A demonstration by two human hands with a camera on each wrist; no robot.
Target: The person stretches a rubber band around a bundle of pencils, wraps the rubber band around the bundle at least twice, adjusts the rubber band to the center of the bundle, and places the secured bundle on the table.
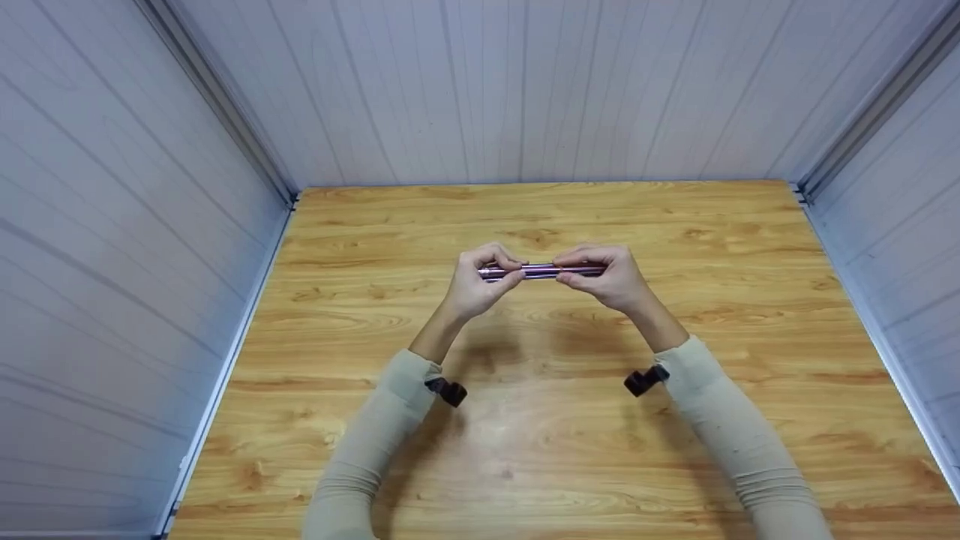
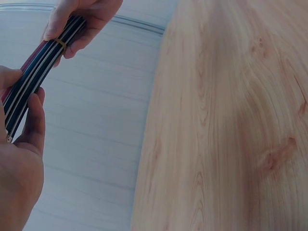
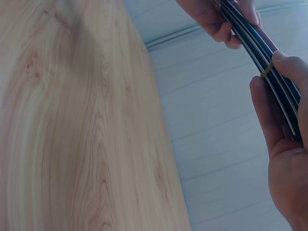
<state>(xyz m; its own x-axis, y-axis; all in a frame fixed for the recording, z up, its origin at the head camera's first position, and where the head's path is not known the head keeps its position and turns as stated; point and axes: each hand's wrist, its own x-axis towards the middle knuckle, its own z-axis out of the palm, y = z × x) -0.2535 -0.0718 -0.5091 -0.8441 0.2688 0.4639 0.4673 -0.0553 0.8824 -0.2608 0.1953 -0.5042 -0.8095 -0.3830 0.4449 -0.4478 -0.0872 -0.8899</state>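
A bundle of long, thin pencils (image 1: pixel 538 271), dark with light stripes and some reddish, is held level above the wooden table in the head view. My left hand (image 1: pixel 472 286) pinches its left end between thumb and fingers. At the other end, my right hand (image 1: pixel 621 281) grips it the same way. A yellowish rubber band (image 3: pixel 267 70) circles the bundle beside the right fingertips in the right wrist view. The left wrist view also shows the band (image 2: pixel 60 44) and the dark bundle (image 2: pixel 33 72). Fingers and palms hide parts of both ends.
The wood-grain table (image 1: pixel 525 435) lies beneath both hands. White panelled walls (image 1: pixel 480 90) rise at the back, on the left (image 1: pixel 112 247) and on the right (image 1: pixel 892 225). Each sleeve carries a small black wrist camera, one left (image 1: pixel 450 392), one right (image 1: pixel 641 381).
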